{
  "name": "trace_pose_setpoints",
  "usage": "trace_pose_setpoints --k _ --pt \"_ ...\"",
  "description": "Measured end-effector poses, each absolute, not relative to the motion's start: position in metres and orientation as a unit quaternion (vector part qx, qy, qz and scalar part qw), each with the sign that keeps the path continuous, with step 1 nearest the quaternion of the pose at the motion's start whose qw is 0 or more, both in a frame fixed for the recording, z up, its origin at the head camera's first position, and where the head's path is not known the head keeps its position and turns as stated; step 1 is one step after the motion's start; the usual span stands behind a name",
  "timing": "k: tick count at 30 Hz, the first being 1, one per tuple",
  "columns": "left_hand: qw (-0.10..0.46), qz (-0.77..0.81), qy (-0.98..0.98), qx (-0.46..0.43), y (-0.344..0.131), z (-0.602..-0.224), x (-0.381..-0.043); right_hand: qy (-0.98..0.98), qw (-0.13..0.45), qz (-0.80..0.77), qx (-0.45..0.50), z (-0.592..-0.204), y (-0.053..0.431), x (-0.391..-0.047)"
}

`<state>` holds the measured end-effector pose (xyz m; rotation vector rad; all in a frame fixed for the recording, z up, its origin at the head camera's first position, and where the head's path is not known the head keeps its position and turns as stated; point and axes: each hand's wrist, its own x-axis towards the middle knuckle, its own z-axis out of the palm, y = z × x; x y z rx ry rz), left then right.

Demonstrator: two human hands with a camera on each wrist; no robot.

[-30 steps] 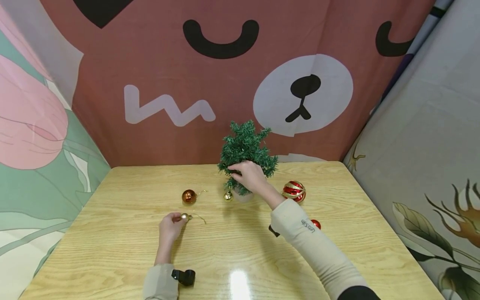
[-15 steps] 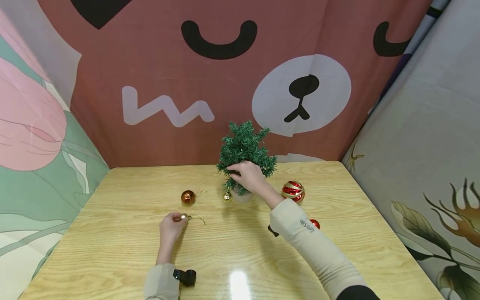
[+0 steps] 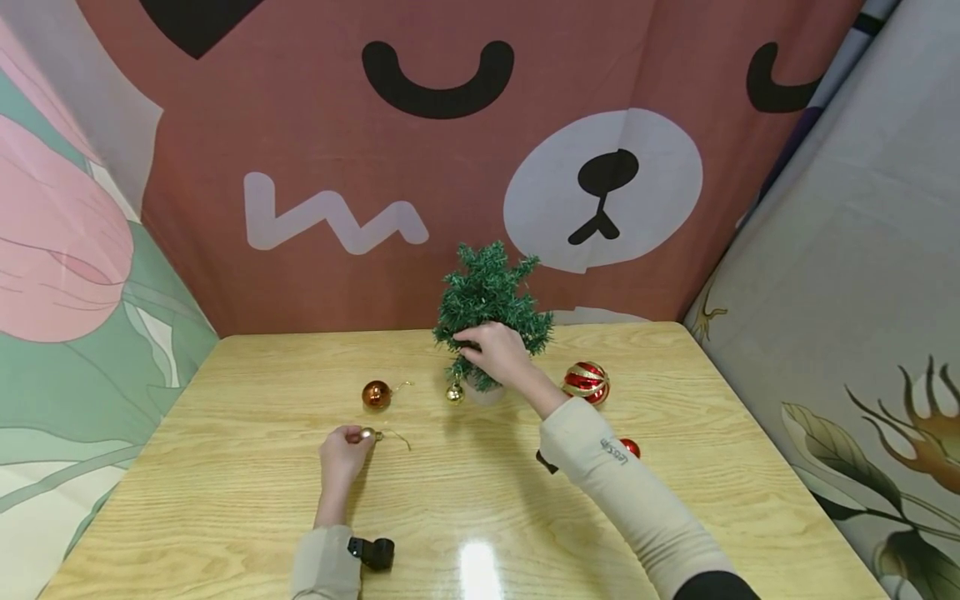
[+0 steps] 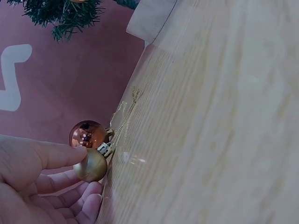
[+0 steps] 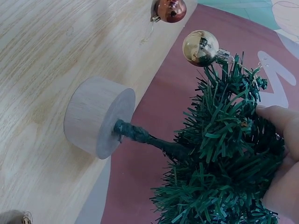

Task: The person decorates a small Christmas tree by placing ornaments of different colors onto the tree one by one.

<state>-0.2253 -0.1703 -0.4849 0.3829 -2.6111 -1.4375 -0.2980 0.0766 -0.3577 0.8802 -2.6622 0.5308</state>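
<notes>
Beige is the left sleeve (image 3: 327,562), and since one second ago it has shifted only slightly to the right. Both hands keep their places, so we judge that the work is in a steady, holding moment.

From this sleeve comes the left hand (image 3: 345,454), low over the wooden table (image 3: 225,467). Its fingertips are narrow together and pinch a small matte gold bauble (image 4: 92,167), while its other fingers bend below. The gold cord (image 3: 396,434) of this bauble trails toward the right. Just behind lies a glossy copper bauble (image 3: 377,394), apart from the hand.

Further right, a shiny gold bauble (image 3: 455,392) hangs at the low left side of the small artificial Christmas tree (image 3: 487,287). The tree stands upright near the back edge, on its pale round base (image 5: 91,116).

The right hand (image 3: 501,354) is at the front of the tree. Its fingers curl around a branch with only a small gap; how firm the hold is, we cannot tell.

To the right of this hand we find a red and gold striped bauble (image 3: 587,382), and nearer, a plain red bauble (image 3: 631,448), partly hidden by the right sleeve (image 3: 600,454).
</notes>
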Motion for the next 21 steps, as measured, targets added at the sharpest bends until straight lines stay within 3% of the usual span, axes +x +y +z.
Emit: trace_pose_setpoints --k 21 --pt "0.104 -0.498 -0.854 0.111 -0.160 -0.453 -0.224 -0.926 0.145 0.179 0.300 -0.358 0.076 -0.298"
